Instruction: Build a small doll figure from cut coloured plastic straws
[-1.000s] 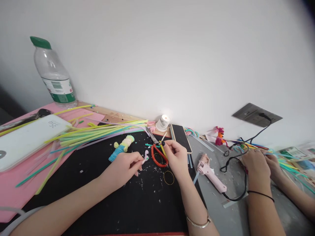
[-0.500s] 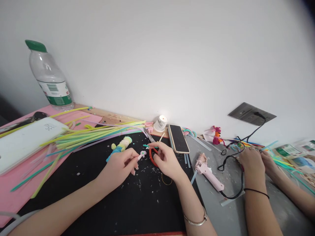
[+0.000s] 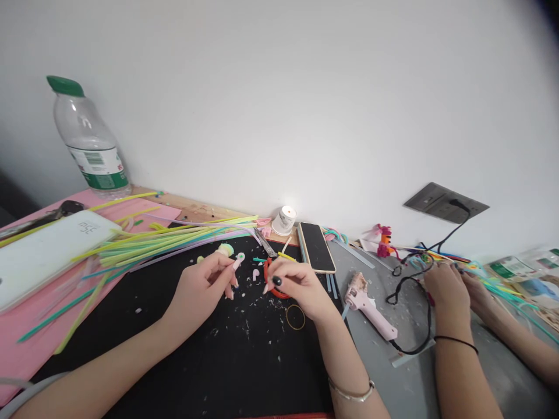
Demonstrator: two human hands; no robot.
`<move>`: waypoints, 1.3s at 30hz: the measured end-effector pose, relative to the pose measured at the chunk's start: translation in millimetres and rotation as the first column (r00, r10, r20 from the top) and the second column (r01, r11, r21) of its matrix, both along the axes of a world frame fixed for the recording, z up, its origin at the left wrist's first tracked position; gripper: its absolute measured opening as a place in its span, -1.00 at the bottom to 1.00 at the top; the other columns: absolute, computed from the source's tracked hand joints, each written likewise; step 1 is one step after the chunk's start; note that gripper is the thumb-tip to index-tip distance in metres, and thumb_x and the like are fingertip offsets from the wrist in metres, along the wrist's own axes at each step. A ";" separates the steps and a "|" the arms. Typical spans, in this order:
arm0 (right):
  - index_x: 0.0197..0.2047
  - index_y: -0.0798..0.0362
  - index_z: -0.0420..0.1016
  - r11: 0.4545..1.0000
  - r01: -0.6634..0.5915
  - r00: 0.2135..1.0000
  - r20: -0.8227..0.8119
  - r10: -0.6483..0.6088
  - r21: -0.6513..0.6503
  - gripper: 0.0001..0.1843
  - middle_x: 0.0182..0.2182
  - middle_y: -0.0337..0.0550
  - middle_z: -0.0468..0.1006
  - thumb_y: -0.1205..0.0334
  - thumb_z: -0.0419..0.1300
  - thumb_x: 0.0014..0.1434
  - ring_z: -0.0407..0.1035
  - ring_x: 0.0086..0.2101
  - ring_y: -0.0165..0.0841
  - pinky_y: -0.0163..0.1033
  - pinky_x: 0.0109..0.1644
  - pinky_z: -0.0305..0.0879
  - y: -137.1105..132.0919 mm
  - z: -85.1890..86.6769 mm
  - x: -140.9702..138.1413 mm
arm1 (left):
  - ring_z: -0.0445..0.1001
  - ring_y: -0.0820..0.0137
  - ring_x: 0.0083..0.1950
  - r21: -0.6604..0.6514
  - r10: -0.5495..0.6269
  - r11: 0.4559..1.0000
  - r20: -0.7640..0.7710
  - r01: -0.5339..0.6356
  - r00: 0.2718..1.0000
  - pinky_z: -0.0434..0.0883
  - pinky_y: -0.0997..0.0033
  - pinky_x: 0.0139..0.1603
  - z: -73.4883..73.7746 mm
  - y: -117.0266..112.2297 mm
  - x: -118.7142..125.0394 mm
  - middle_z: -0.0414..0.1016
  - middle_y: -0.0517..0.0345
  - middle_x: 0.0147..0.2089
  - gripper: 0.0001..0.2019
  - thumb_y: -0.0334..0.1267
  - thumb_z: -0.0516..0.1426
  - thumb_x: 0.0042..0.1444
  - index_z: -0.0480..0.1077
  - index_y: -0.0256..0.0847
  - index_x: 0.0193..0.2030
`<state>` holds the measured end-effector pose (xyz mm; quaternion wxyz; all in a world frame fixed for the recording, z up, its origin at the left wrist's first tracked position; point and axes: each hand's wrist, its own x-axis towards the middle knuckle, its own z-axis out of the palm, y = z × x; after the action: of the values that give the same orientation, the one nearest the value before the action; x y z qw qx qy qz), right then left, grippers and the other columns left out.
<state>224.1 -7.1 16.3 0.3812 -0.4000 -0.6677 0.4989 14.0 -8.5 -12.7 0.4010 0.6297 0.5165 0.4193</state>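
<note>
My left hand (image 3: pixel 198 288) rests on the black mat (image 3: pixel 183 355), fingers curled over a blue and yellow straw figure (image 3: pixel 226 249); only the figure's yellow-green end shows. A small pink curled piece (image 3: pixel 255 273) lies loose on the mat between my hands. My right hand (image 3: pixel 297 286) is closed, with thumb and fingertips on the red handles of the scissors (image 3: pixel 266 269). A short yellow straw piece (image 3: pixel 286 256) lies just beyond it.
A bundle of coloured straws (image 3: pixel 166 235) fans left of the hands. Behind stand a lit candle (image 3: pixel 285 219) and a phone (image 3: pixel 317 247). A pink glue gun (image 3: pixel 369 305) lies right, near another person's hands (image 3: pixel 445 288). A water bottle (image 3: pixel 87 142) stands far left.
My left hand let go of the pink piece, which now lies on the mat, and moved back over the straw figure. My right hand dropped the yellow piece and came down onto the red scissors.
</note>
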 end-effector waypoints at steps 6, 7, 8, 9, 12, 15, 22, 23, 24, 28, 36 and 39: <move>-0.59 0.01 0.34 0.983 0.184 0.936 -0.301 -0.181 -0.021 -0.48 -0.27 0.03 0.59 -0.27 0.21 0.05 0.45 -0.11 -0.11 0.05 0.02 0.31 0.8 -1.5 2.3 | 0.46 0.42 -0.54 -0.020 -0.014 1.000 0.006 0.014 1.000 0.37 0.42 -0.38 -2.9 1.1 -0.2 0.48 0.26 -0.49 -0.77 -0.09 0.04 0.21 0.35 -0.17 -0.35; -0.60 0.00 0.29 0.982 0.179 0.921 -0.343 -0.187 -0.055 -0.48 -0.47 -0.04 0.55 -0.27 0.21 0.05 0.48 -0.28 -0.16 0.04 -0.04 0.36 0.8 -3.0 3.4 | 0.46 0.42 -0.54 -0.019 -0.014 1.000 0.008 0.015 1.000 0.37 0.42 -0.38 -3.0 1.1 -0.2 0.48 0.26 -0.49 -0.77 -0.08 0.04 0.21 0.35 -0.17 -0.35; -0.60 -0.01 0.25 0.982 0.161 0.906 -0.379 -0.187 -0.100 -0.49 -0.65 -0.17 0.43 -0.26 0.20 0.06 0.43 -0.49 -0.26 0.00 -0.16 0.40 0.9 -4.6 4.7 | 0.46 0.41 -0.54 -0.020 -0.014 1.000 0.010 0.015 1.000 0.37 0.41 -0.37 -2.9 1.1 -0.1 0.48 0.26 -0.49 -0.77 -0.08 0.04 0.21 0.35 -0.17 -0.34; -0.60 -0.02 0.23 0.980 0.130 0.897 -0.403 -0.181 -0.150 -0.50 -0.77 -0.31 0.27 -0.24 0.18 0.08 0.27 -0.66 -0.37 -0.08 -0.31 0.41 1.1 -6.2 6.1 | 0.46 0.41 -0.54 -0.021 -0.012 1.000 0.015 0.013 1.000 0.37 0.41 -0.37 -2.9 1.1 0.0 0.47 0.26 -0.49 -0.77 -0.08 0.04 0.21 0.35 -0.17 -0.34; -0.56 0.01 0.31 0.962 0.032 0.916 -0.377 -0.138 -0.272 -0.54 -0.84 -0.48 0.03 -0.18 0.12 0.15 -0.15 -0.81 -0.54 -0.31 -0.66 0.14 3.3 -10.5 7.8 | 0.46 0.42 -0.53 -0.014 -0.009 1.000 0.028 0.009 1.000 0.37 0.41 -0.37 -2.8 1.2 0.3 0.47 0.26 -0.48 -0.77 -0.08 0.04 0.22 0.34 -0.17 -0.34; -0.42 0.10 0.46 0.964 0.080 0.978 -0.165 -0.125 -0.253 -0.57 -0.73 -0.38 0.21 -0.10 0.10 0.21 -0.01 -0.75 -0.54 -0.38 -0.66 0.00 7.0 -14.1 3.9 | 0.46 0.44 -0.53 0.001 -0.016 1.000 0.020 0.016 1.000 0.37 0.42 -0.35 -3.3 1.2 0.1 0.48 0.26 -0.46 -0.79 -0.11 0.04 0.22 0.35 -0.17 -0.34; -0.44 0.07 0.55 0.901 0.216 0.872 0.341 -0.352 0.377 -0.58 -0.23 -0.07 0.50 0.22 -0.05 0.34 0.37 -0.18 -0.30 -0.17 -0.04 0.27 8.9 -18.6 -2.7 | 0.45 0.46 -0.52 0.022 -0.021 1.000 -0.018 0.021 1.000 0.37 0.44 -0.37 -3.0 0.7 -1.0 0.55 0.23 -0.38 -0.81 -0.15 0.02 0.21 0.39 -0.17 -0.26; -0.46 0.06 0.54 0.874 0.210 0.839 0.378 -0.392 0.438 -0.61 -0.17 -0.05 0.50 0.26 -0.01 0.31 0.34 -0.12 -0.26 -0.12 0.03 0.23 9.1 -19.1 -2.1 | 0.43 0.46 -0.54 0.023 -0.019 1.000 -0.028 0.019 0.999 0.35 0.45 -0.40 -3.2 0.7 -1.2 0.54 0.23 -0.39 -0.80 -0.15 0.02 0.21 0.39 -0.17 -0.27; -0.46 0.06 0.54 0.847 0.205 0.805 0.407 -0.431 0.491 -0.66 -0.13 -0.04 0.50 0.30 0.04 0.28 0.31 -0.07 -0.22 -0.07 0.07 0.20 9.4 -19.8 -1.4 | 0.40 0.46 -0.56 0.022 -0.018 1.000 -0.043 0.019 0.999 0.33 0.45 -0.42 -3.7 0.7 -1.3 0.53 0.23 -0.41 -0.80 -0.14 0.02 0.21 0.40 -0.17 -0.28; -0.29 0.00 0.58 0.780 0.173 0.733 0.451 -0.510 0.602 -0.81 -0.01 -0.07 0.46 0.43 0.17 0.14 0.21 0.04 -0.14 0.04 0.17 0.12 11.0 -23.5 -0.8 | 0.32 0.46 -0.57 0.055 -0.014 0.998 -0.130 0.021 0.991 0.23 0.46 -0.49 -8.7 1.8 -2.2 0.45 0.27 -0.50 -0.77 -0.12 0.02 0.20 0.40 -0.16 -0.36; -0.03 -0.08 0.52 0.848 -0.027 0.636 0.664 -0.394 0.529 -0.68 0.09 -0.12 0.42 0.38 0.21 0.15 0.09 0.14 -0.05 0.11 0.18 0.07 7.9 -36.2 -11.5 | 0.35 0.45 -0.51 0.086 -0.038 0.995 -0.177 0.054 0.983 0.24 0.46 -0.42 -11.7 3.4 -1.8 0.39 0.31 -0.54 -0.75 -0.11 0.04 0.21 0.33 -0.16 -0.42; 0.00 -0.12 0.50 0.854 -0.067 0.606 0.701 -0.376 0.516 -0.65 -0.01 -0.13 0.48 0.39 0.23 0.16 0.15 0.06 -0.08 0.06 0.09 0.10 7.9 -39.3 -15.9 | 0.35 0.46 -0.51 0.096 -0.035 0.994 -0.189 0.054 0.981 0.22 0.47 -0.43 -11.3 3.5 -1.4 0.40 0.31 -0.54 -0.76 -0.12 0.04 0.20 0.33 -0.17 -0.43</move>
<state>208.1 0.8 -23.1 0.1838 -0.5235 -0.8304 0.0502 12.6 -5.0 -24.0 0.3275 0.6972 0.5159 0.3749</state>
